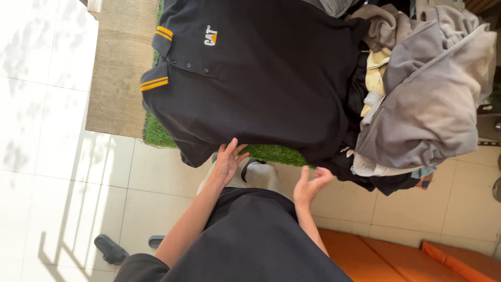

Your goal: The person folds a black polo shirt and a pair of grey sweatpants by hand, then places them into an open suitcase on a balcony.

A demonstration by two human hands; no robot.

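Observation:
A black polo shirt [261,83] with yellow-striped collar and cuff lies spread flat on a surface covered in green turf [271,153]. My left hand [228,161] rests with fingers spread against the shirt's near edge, by a sleeve. My right hand [309,186] hovers just off the same edge further right, fingers apart and slightly curled, holding nothing. Both bare forearms reach up from my black top [250,245].
A heap of clothes with a grey zip hoodie [428,99] on top sits right of the shirt. A wooden tabletop [120,73] shows at left. Below are a pale tiled floor [52,156], dark sandals [110,249] and orange cushions [417,256].

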